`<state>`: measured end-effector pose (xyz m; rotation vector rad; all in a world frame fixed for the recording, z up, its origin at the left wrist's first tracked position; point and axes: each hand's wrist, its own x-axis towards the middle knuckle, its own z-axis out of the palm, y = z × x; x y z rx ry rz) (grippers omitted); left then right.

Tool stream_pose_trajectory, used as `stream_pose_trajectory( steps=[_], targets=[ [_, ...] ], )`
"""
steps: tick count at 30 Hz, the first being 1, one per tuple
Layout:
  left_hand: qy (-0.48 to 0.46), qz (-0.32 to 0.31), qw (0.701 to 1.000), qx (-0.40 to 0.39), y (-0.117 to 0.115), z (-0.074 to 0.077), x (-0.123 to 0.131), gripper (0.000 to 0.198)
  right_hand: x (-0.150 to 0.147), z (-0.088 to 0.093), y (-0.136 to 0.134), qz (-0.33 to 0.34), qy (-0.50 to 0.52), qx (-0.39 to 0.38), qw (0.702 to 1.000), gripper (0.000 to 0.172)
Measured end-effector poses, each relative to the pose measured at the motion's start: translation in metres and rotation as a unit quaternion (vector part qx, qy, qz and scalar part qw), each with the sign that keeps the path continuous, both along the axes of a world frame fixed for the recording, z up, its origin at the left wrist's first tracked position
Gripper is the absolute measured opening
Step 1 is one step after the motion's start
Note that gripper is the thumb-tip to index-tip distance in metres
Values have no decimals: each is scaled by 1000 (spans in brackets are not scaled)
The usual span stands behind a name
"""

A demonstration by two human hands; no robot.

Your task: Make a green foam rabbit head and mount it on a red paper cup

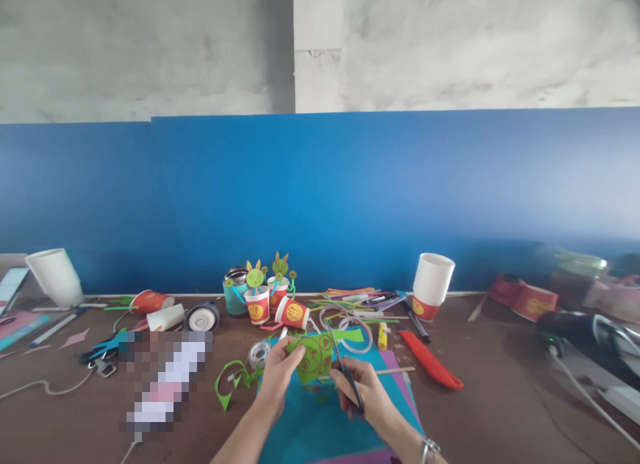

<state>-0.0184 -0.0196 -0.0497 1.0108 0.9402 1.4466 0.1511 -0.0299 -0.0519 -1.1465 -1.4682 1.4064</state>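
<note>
My left hand (281,377) is closed on a piece of green paper (314,359) with round shapes and small marks drawn on it. My right hand (361,389) grips a pair of scissors (356,388) with dark handles, the blades pointing up along the right edge of the paper. Beneath both hands lie blue paper sheets (295,424) with purple paper under them. Green paper scraps (225,387) curl on the table left of my left hand, near a roll of clear tape (259,355). A yellow glue stick (383,335) stands beyond my right hand.
At the back, paper cups with green animal faces (257,305) stand beside a teal thermos (235,301). A stack of white cups (433,284) rises right of several coloured strips (350,297). A red pouch-like object (431,361) lies at the right. A blue partition (320,197) closes off the back.
</note>
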Motion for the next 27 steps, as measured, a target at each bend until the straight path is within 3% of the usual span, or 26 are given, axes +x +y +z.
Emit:
stream_pose_trajectory(
  steps=[4, 8, 18, 27],
  targets=[
    [-5, -6, 1000, 1, 2, -2, -1, 27, -1, 6, -2, -3, -31, -8, 999, 44],
    [-5, -1, 1000, 3, 5, -4, -4, 29, 0, 9, -4, 41, -15, -21, 999, 43],
    [17, -17, 1000, -16, 6, 2, -16, 30, 8, 4, -4, 122, -32, -50, 991, 41],
    [20, -13, 999, -39, 1, 9, -16, 40, 10, 1, -3, 149, -35, -45, 987, 39]
  ],
)
